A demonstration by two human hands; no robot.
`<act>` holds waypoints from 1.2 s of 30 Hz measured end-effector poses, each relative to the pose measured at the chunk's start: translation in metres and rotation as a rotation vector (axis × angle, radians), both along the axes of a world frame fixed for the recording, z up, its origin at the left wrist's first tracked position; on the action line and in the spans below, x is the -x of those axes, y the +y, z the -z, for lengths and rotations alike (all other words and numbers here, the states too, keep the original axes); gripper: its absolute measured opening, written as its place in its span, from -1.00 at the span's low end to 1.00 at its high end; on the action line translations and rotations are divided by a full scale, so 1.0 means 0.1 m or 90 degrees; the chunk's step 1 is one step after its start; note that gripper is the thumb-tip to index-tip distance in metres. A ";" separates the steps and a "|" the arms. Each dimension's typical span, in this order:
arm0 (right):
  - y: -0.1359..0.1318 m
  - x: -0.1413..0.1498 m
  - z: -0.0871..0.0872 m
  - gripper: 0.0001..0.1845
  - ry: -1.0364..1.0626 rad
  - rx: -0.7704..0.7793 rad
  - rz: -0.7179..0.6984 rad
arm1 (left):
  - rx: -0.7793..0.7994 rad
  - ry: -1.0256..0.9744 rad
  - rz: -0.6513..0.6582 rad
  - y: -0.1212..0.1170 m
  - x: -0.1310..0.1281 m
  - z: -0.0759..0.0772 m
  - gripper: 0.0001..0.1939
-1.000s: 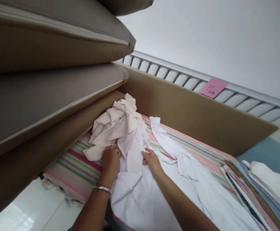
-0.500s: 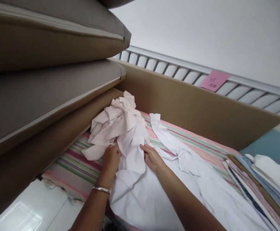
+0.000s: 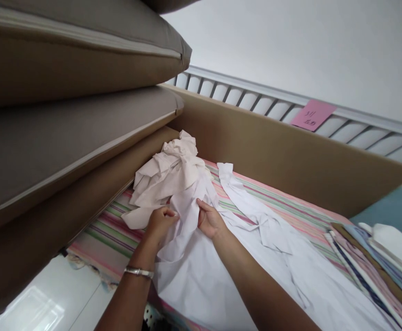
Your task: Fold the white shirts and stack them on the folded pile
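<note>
A white shirt [image 3: 208, 280] lies spread over a striped cloth, one long sleeve [image 3: 237, 191] stretched toward the back board. My left hand [image 3: 161, 224] pinches the left edge of a raised fold of the shirt, thumb and forefinger together. On the other side of that fold, my right hand [image 3: 210, 220] grips the fabric with the thumb on top; its other fingers are partly behind the cloth. Just beyond both hands sits a crumpled cream-coloured garment [image 3: 173, 170], touching the white fabric.
Thick grey-brown cushions [image 3: 83, 124] are stacked along the left. A brown board [image 3: 284, 151] stands behind the striped cloth [image 3: 118, 234], before a slatted rail with a pink note [image 3: 313, 115]. Folded garments [image 3: 370, 271] lie at right. Tiled floor [image 3: 42, 294] shows lower left.
My right hand has shifted slightly left and up, closer to my left hand. The fold between them has become narrower, and my left hand has turned, showing its thumb and forefinger.
</note>
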State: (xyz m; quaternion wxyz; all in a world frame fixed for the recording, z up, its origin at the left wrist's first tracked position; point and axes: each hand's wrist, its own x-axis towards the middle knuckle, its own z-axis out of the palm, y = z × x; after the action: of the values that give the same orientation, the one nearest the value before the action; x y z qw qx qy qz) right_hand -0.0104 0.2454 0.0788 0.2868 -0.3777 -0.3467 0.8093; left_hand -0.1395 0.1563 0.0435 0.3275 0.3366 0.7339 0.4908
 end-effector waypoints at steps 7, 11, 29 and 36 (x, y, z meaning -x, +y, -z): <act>0.00 0.16 0.04 -0.89 0.039 0.022 0.030 | 0.053 0.162 -0.065 -0.09 0.19 0.12 -0.95; -0.01 0.26 0.09 -0.87 0.019 0.005 0.023 | 0.095 0.227 -0.062 -0.11 0.19 0.18 -0.95; -0.78 -2.11 0.00 -0.63 -0.492 -0.483 -0.066 | 0.079 0.117 -0.070 -0.59 0.48 0.23 -0.55; -1.48 -4.28 0.15 -0.61 -0.817 -0.540 0.283 | 0.076 0.172 0.019 -0.99 0.23 0.19 -0.64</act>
State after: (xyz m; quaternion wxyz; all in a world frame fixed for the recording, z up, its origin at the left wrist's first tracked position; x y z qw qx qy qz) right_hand 0.4181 0.0977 0.0634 0.3054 -0.6885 -0.6388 0.1571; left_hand -0.1630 0.0575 0.0245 0.2525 0.3901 0.7942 0.3915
